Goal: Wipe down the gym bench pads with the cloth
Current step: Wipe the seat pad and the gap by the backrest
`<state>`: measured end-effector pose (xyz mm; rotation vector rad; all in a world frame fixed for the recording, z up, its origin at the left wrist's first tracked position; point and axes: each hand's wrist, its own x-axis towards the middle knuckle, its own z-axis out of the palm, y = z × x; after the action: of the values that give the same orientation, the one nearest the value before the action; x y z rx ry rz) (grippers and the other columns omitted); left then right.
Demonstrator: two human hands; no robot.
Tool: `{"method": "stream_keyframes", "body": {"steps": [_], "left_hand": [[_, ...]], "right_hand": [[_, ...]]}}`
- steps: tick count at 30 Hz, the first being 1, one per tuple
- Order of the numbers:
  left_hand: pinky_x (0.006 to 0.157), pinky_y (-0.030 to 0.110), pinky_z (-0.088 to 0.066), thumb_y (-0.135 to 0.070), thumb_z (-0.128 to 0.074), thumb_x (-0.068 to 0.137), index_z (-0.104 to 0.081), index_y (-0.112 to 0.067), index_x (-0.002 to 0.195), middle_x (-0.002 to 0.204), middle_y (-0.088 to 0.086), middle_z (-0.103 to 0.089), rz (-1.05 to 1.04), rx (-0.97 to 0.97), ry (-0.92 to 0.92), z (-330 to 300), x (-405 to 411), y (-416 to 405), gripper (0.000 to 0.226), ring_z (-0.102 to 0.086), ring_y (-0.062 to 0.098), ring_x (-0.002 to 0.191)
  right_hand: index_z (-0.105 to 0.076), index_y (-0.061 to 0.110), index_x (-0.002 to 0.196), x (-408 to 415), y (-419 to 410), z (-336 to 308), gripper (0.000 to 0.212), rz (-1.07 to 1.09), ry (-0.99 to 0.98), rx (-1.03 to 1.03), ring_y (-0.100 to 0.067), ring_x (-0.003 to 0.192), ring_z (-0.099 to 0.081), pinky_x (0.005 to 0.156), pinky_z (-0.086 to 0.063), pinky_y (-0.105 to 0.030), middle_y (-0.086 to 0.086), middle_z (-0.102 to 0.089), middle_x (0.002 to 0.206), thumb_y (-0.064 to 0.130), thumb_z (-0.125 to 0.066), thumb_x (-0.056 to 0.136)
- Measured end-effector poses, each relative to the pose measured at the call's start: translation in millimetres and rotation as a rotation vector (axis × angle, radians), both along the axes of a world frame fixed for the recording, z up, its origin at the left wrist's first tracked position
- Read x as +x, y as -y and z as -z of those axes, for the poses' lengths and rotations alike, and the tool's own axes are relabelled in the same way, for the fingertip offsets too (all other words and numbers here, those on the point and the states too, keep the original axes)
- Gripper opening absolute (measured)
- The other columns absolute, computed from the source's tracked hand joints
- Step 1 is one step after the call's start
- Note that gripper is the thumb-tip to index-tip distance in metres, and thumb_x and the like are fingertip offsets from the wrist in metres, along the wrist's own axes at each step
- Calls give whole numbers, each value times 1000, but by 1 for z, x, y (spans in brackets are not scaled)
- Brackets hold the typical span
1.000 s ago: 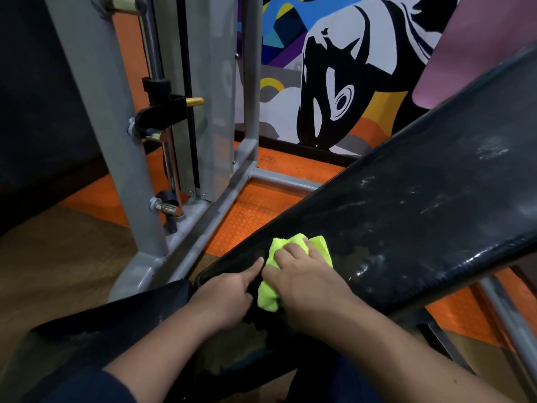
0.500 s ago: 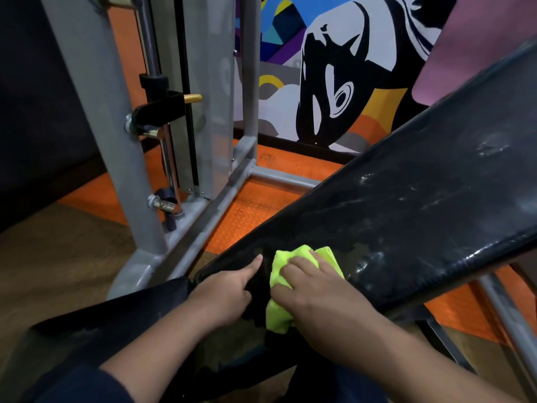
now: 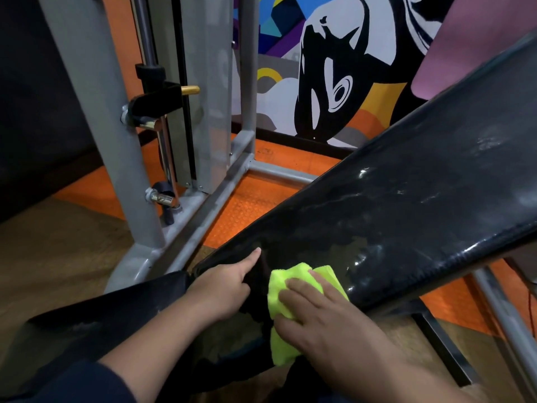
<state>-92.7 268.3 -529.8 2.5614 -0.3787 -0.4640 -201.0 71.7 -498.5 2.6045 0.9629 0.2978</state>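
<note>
Since prev. frame, cloth [image 3: 302, 289] has slid slightly right under flat, pressing right hand [image 3: 322, 312]. Back pad [image 3: 406, 205] long axis runs up-right from it; left hand [image 3: 223, 286], forefinger out, braces pad edge.

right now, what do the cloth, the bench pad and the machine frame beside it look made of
Cloth: soft, fuzzy neon-yellow fabric, probably microfibre; it bunches under the right hand.
Bench pad: glossy black vinyl or similar; it shows sharp glints and smears.
Machine frame: grey-painted metal, going by its rigid box sections and bolts.
</note>
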Motion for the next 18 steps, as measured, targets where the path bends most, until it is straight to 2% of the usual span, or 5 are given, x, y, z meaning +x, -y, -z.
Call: {"method": "stream_keyframes", "body": {"steps": [4, 7, 11, 14, 18], "left_hand": [[71, 37, -53, -20, -44, 90, -2, -64, 149, 80, -6, -61, -11, -13, 0, 1, -2, 1, 84, -60, 12, 75], [75, 35, -54, -21, -44, 90, -7, -59, 151, 97, -2, -68, -20, -23, 39, 6, -4, -1, 81, -61, 13, 79], [78, 28, -48, -23, -45, 92, -29, -51, 151, 122, 4, -68, 10, -93, 133, 10, -14, -6, 67, -65, 16, 101], [101, 27, -45, -24, -45, 95, -39, -40, 151, 145, -8, -55, 50, -141, 221, 14, -21, -5, 59, -52, 13, 130], [84, 22, -43, -26, -45, 98, -44, -36, 149, 111, -16, -54, 62, -210, 245, 17, -33, -7, 52, -57, 9, 110]], "right_hand": [[-62, 25, 99, 5, -15, -2, 30, 91, 36, 87, -35, 120, -55, 109, -37, -58, -8, -62, 108, 27, -39, 80], [-63, 27, 102, -5, -15, 13, 27, -1, 50, 16, -33, 121, -56, 108, -38, -58, -9, -64, 113, 28, -43, 84], [-59, 26, 106, -9, -1, 6, 24, -21, 81, 32, -33, 125, -53, 109, -36, -57, -9, -63, 118, 28, -45, 86], [-62, 23, 102, -9, -15, 14, 28, 66, 73, 60, -37, 126, -53, 108, -36, -61, -13, -62, 119, 27, -41, 85], [-64, 25, 102, -19, -1, 16, 23, -78, 119, 7, -33, 123, -56, 109, -37, -58, -10, -65, 117, 26, -45, 89]]}}
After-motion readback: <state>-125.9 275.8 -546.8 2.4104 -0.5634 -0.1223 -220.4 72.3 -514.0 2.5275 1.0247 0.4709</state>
